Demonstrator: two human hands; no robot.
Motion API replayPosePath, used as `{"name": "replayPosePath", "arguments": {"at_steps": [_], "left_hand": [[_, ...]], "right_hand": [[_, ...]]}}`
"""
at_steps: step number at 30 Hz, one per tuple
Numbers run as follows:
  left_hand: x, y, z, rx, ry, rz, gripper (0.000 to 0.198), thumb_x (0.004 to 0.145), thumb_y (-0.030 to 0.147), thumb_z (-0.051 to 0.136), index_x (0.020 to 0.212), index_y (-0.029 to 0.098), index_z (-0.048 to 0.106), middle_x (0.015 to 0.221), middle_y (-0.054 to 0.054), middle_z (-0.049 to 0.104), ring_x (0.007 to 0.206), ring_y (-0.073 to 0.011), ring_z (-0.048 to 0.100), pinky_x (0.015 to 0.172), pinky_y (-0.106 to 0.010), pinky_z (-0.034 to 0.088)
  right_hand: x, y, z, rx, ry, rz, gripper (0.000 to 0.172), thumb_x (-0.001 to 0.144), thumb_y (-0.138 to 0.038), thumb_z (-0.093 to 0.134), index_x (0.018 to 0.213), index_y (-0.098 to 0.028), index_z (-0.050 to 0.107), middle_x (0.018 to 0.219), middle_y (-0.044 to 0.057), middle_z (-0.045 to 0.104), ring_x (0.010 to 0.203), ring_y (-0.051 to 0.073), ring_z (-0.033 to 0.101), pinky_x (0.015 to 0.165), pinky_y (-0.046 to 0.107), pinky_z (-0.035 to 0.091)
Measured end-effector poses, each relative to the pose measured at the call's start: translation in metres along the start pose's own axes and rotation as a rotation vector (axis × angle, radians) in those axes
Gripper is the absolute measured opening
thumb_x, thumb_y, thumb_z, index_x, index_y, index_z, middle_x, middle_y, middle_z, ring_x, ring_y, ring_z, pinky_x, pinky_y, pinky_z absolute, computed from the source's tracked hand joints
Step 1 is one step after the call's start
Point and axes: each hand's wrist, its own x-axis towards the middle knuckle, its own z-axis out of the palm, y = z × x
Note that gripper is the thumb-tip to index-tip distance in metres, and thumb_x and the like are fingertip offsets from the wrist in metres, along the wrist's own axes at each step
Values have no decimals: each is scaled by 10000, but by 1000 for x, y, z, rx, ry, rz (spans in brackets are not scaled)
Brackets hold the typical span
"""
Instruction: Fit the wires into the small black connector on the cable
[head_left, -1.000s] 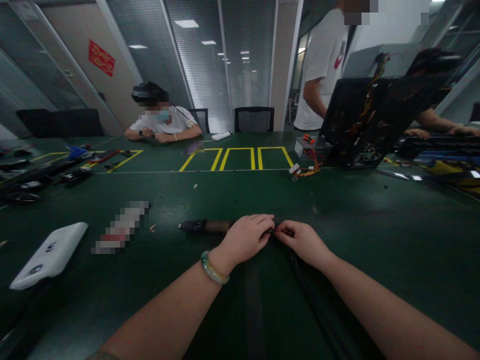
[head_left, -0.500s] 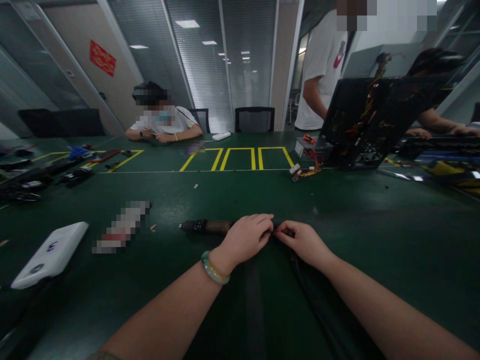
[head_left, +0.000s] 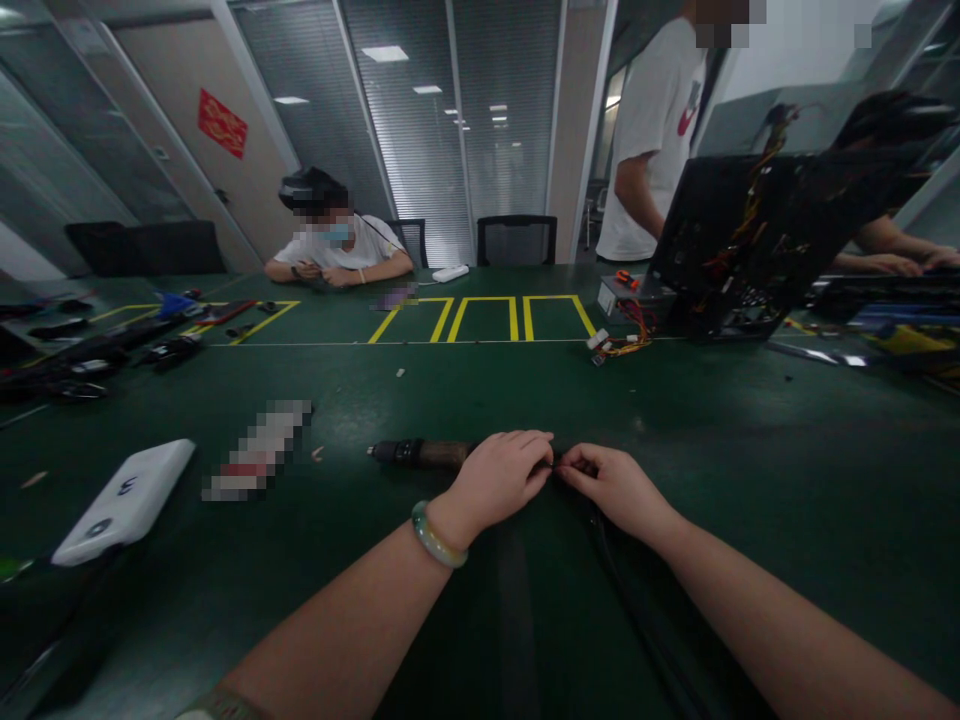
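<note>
A dark power screwdriver [head_left: 431, 454] lies lengthwise on the green table, its metal tip toward the left. My left hand [head_left: 504, 475], with a jade bangle on the wrist, is closed over its rear part and hides it. Close on the right, my right hand [head_left: 619, 485] is closed in a pinch at the screwdriver's back end. Something small and dark shows at those fingertips, too small to name. A black cable [head_left: 619, 575] runs from below my right hand toward the table's near edge.
A white power bank [head_left: 127, 500] and a blurred-out flat item [head_left: 259, 450] lie at left. Dark parts [head_left: 97, 350] are piled farther left. A power supply unit [head_left: 634, 300] and an open computer case [head_left: 757, 245] stand at the back right. Co-workers are across the table.
The whole view has shifted slightly to the right. Both hands keep their places at the screwdriver, with a small gap showing between their fingertips.
</note>
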Motion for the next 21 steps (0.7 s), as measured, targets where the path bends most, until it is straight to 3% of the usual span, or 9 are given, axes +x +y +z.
{"name": "replayPosePath", "arguments": {"at_steps": [9, 16, 21], "left_hand": [[1, 1, -2, 7, -15, 9, 197, 869, 156, 597, 1053, 219, 565, 1236, -23, 607, 1103, -203, 582, 950, -374, 465], [0, 1, -1, 33, -37, 5, 79, 919, 202, 554, 991, 221, 578, 1188, -19, 623, 1077, -189, 595, 952, -374, 463], [0, 1, -1, 31, -36, 2, 210, 886, 197, 599, 1089, 227, 558, 1190, -24, 621, 1082, -200, 593, 948, -378, 466]], "right_hand": [[1, 1, 1, -2, -13, -3, 155, 880, -336, 576, 889, -229, 687, 830, -5, 714, 745, 174, 640, 659, 267, 447], [1, 0, 0, -1, -21, 0, 144, 881, -325, 578, 897, -239, 691, 855, -2, 721, 771, 180, 652, 666, 268, 452], [2, 3, 1, 12, -24, 1, 139, 880, -336, 580, 892, -248, 687, 854, -7, 722, 777, 185, 659, 664, 272, 453]]}}
